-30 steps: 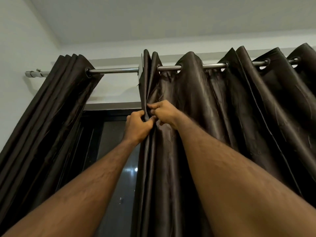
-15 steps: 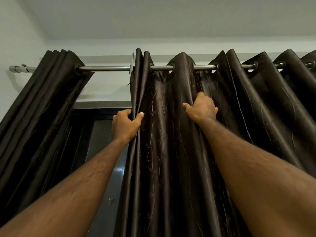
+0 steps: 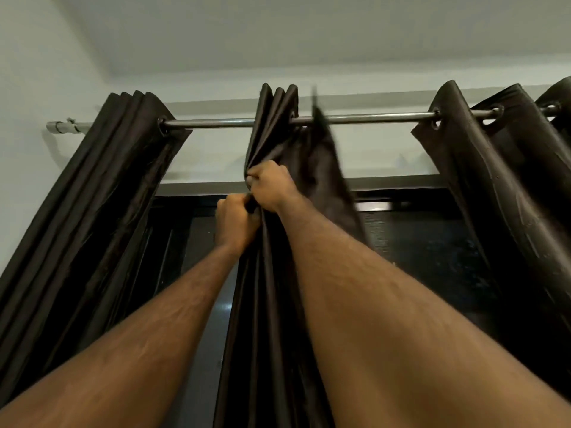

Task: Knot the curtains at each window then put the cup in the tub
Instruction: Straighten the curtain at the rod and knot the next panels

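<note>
Hands (image 3: 272, 186) raised, fists clutching bunched curtain (image 3: 278, 304).

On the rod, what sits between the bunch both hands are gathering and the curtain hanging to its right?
In the head view, only bare curtain rod spans between the gathered curtain and the right curtain; behind it show pale wall and the dark window.

Dark cloth and polished metal

The curtains (image 3: 272, 304) are dark brown cloth with a soft satin sheen; the rod (image 3: 210, 122) is smooth shiny metal; the window glass (image 3: 426, 242) looks glossy.
</note>
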Available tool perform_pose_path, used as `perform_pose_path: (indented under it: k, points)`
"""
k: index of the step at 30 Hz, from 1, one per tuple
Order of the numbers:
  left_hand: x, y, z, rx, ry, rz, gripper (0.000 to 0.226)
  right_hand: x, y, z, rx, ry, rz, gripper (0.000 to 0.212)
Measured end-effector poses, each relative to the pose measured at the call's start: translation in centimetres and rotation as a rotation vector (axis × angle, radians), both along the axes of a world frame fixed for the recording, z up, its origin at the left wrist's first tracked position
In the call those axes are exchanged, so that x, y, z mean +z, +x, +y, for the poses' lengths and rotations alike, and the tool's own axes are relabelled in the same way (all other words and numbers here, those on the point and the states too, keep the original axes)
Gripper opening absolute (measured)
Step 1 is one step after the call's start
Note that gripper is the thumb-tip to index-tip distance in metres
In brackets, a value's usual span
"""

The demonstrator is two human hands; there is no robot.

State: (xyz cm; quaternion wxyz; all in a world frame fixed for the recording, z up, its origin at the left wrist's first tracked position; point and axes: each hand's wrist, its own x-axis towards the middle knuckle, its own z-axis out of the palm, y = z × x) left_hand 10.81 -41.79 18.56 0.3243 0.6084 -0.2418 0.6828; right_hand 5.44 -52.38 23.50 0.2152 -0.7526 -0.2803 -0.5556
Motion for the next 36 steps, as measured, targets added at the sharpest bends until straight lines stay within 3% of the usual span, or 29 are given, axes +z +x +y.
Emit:
perform_pose_path:
  k: [3,6,9,12,13,15,16,17,19,20,22,24,28,30,32,36]
  points:
    - [-0.1,0.2,1.5,-0.043,-0.031,-0.021,0.046,1.1,0.3,1.3,0.052,-0.044,0.03,0.023]
    - [-0.4,0.3,1.8,-0.079,-0.049,-0.007,0.039,0.5,1.8,-0.2,0.074,0.02,0.046,0.027]
    - [-0.8,0.0,1.1,-0.115,-0.068,0.026,0.035,-1.0,2.6,-0.8,0.24,0.081,0.125,0.025]
    - [-1.3,-0.7,0.3,-0.075,0.008,0.108,0.032,-2.1,2.4,-1.6,0.398,0.204,0.108,0.047]
    - [-1.4,-0.8,0.1,-0.062,0.015,0.118,0.037,-2.5,2.3,-2.0,0.347,0.233,0.0,0.044]
    - [-1.3,-1.1,-0.3,-0.026,0.004,0.116,0.033,-3.3,2.4,-3.0,0.047,0.25,-0.335,0.019]
    - [-1.2,-1.2,-0.4,-0.004,-0.007,0.116,0.029,-3.7,2.5,-3.5,-0.137,0.255,-0.476,0.017]
    - [-1.2,-1.2,-0.4,0.011,-0.015,0.119,0.026,-3.9,2.6,-4.1,-0.295,0.277,-0.547,0.033]
    - [-1.3,-1.3,-0.3,0.011,-0.023,0.127,0.021,-4.0,2.6,-5.5,-0.397,0.35,-0.465,0.058]
    - [-1.4,-1.4,-0.2,-0.003,-0.022,0.131,0.018,-3.9,2.6,-6.2,-0.371,0.385,-0.381,0.057]
    - [-1.5,-1.5,0.2,-0.038,-0.005,0.139,0.016,-3.5,2.9,-7.1,-0.294,0.408,-0.223,0.033]
    - [-1.6,-1.6,0.8,-0.078,0.027,0.154,0.02,-3.3,3.1,-7.3,-0.303,0.393,-0.193,0.018]
    - [-2.1,-1.7,1.9,-0.149,0.075,0.147,0.024,-3.6,3.3,-5.0,-0.23,0.471,-0.032,0.024]
    - [-2.3,-1.7,2.6,-0.152,0.079,0.114,0.026,-3.2,3.1,-1.1,-0.027,0.399,0.104,0.027]
    - [-2.3,-1.5,3.8,-0.193,0.024,0.079,0.025,-2.6,2.4,3.3,0.167,0.248,0.114,0.026]
    - [-3.1,-0.8,7.2,-0.216,-0.032,0.066,0.027,-1.8,2.4,6.4,0.194,0.101,0.067,0.023]
